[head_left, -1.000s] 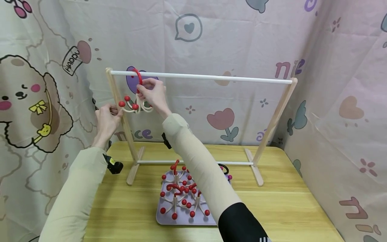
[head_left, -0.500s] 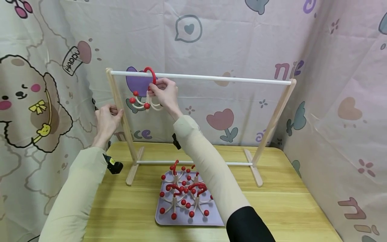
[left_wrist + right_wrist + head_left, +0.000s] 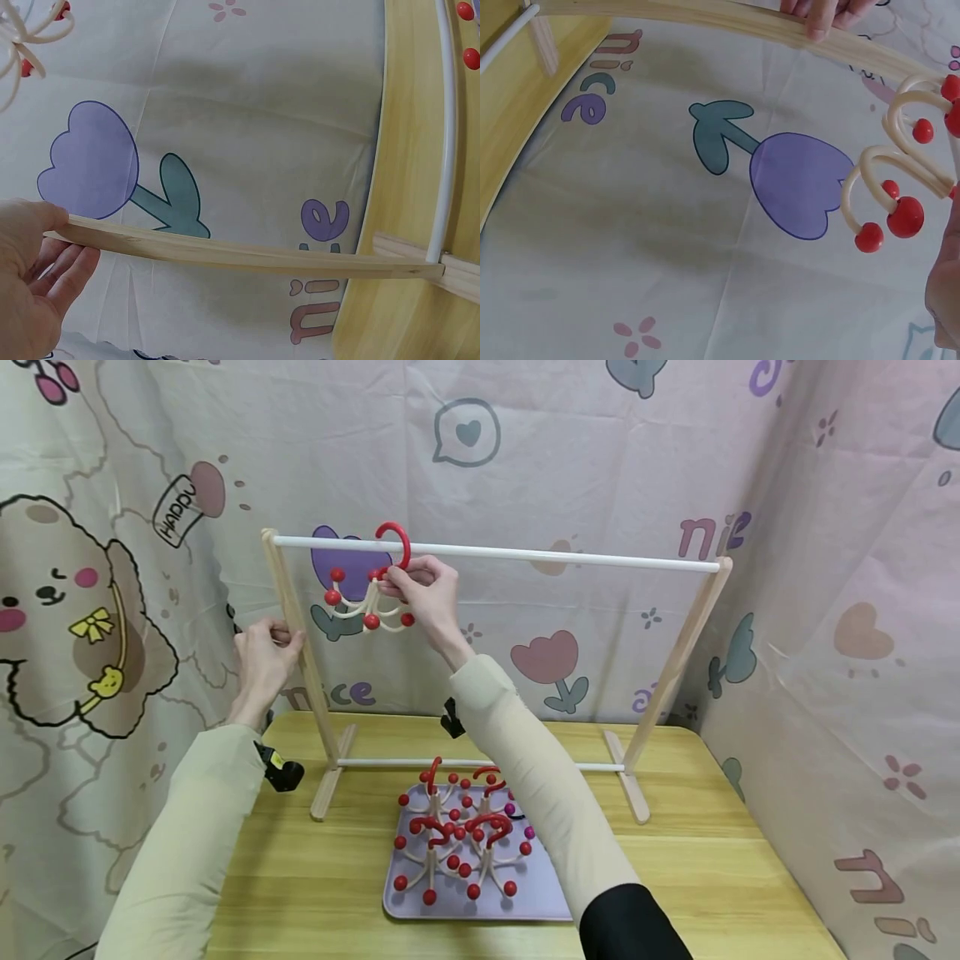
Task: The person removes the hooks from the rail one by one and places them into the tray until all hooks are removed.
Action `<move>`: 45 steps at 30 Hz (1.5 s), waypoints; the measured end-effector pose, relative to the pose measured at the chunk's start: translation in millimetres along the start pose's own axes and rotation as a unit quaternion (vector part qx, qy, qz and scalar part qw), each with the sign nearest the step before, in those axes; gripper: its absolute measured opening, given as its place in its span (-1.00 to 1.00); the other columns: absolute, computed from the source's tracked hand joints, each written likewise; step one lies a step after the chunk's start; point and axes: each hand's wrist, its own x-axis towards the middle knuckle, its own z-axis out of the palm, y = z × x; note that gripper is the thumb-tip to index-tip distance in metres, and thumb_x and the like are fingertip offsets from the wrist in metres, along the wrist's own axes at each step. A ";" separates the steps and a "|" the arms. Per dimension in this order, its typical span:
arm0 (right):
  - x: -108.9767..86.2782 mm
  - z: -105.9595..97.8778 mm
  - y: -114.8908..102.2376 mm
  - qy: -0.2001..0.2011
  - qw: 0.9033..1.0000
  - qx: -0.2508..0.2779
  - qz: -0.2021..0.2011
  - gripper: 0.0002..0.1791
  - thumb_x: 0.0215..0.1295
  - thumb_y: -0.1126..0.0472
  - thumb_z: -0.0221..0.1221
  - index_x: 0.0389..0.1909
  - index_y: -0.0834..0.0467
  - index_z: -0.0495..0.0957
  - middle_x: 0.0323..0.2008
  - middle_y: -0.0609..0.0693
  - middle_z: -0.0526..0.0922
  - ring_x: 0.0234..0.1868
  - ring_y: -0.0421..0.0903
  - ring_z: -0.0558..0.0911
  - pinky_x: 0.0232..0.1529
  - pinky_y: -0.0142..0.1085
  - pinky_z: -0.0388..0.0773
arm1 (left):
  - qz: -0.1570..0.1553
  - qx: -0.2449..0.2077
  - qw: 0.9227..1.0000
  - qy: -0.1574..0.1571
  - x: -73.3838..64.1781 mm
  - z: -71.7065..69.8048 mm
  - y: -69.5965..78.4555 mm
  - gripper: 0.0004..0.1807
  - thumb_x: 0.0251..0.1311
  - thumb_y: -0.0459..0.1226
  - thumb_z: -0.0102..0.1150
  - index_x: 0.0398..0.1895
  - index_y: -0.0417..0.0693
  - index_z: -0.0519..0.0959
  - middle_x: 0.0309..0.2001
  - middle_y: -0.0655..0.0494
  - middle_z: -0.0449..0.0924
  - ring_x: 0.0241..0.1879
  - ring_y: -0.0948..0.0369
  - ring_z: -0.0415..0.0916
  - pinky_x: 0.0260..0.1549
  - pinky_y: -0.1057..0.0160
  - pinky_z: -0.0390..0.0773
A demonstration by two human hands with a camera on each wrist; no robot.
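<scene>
My right hand (image 3: pixel 427 593) pinches a hanger (image 3: pixel 371 602) just below its red hook. Cream curved arms tipped with red balls spread out under the fingers. In the head view the hook's curve overlaps the white top bar (image 3: pixel 525 552) of a wooden rack, left of the bar's middle. The right wrist view shows the hanger's arms (image 3: pixel 904 165) at its right edge, with part of the hand below. My left hand (image 3: pixel 266 664) holds the rack's left wooden post (image 3: pixel 225 251), thumb on one side and fingers on the other.
A lilac tray (image 3: pixel 442 907) on the wooden table (image 3: pixel 315 877) bears several similar red-hooked hangers; magenta balls show beside my right sleeve. The rack's right post (image 3: pixel 678 664) and lower white bar (image 3: pixel 405 762) stand behind the tray. Patterned curtains (image 3: pixel 480 485) enclose the table.
My right hand has moved right along the top bar with the hanger, which has turned and sits slightly higher. The left hand stays on the post.
</scene>
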 end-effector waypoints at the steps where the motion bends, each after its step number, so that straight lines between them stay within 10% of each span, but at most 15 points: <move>1: -1.5 -2.7 -0.6 0.001 1.000 0.007 0.000 -0.89 0.30 0.47 0.23 -0.22 0.44 0.55 -0.23 0.43 0.73 -0.49 -0.21 0.75 -0.17 -0.19 0.72 | -0.001 -0.001 1.000 -0.001 0.1 -0.3 -0.1 -0.59 0.40 -0.21 0.09 0.04 -0.44 0.56 -0.05 -0.42 0.64 0.11 -0.20 0.47 -0.23 0.37 0.33; 17: -42.4 -84.7 3.9 0.002 0.996 0.086 0.006 -0.97 0.28 0.50 0.22 -0.33 0.41 0.55 -0.45 0.05 0.79 -0.41 -0.12 0.79 -0.22 -0.29 0.72 | 0.002 -0.010 1.000 -0.002 -1.1 1.1 -1.1 -0.60 0.40 -0.22 0.07 0.05 -0.46 0.54 -0.02 -0.43 0.61 0.22 -0.28 0.35 0.17 -0.11 0.33; 38: -116.2 -182.0 11.6 -0.061 0.997 0.025 0.044 -0.79 0.33 0.52 0.14 -0.38 0.19 0.65 -0.42 0.02 0.81 -0.40 -0.12 0.80 -0.24 -0.27 0.73 | 0.007 -0.001 1.000 0.010 0.3 0.8 -1.6 -0.62 0.40 -0.22 0.09 0.02 -0.43 0.57 -0.07 -0.39 0.65 0.05 -0.21 0.53 -0.23 0.35 0.34; 45: -141.4 -217.1 12.8 -0.112 0.992 0.003 0.053 -0.75 0.34 0.52 0.13 -0.36 0.15 0.68 -0.38 0.02 0.82 -0.37 -0.11 0.81 -0.25 -0.26 0.73 | -0.003 -0.003 1.000 0.007 -0.9 0.2 -0.2 -0.62 0.40 -0.22 0.09 0.03 -0.42 0.57 -0.04 -0.39 0.64 0.14 -0.22 0.44 -0.06 0.14 0.37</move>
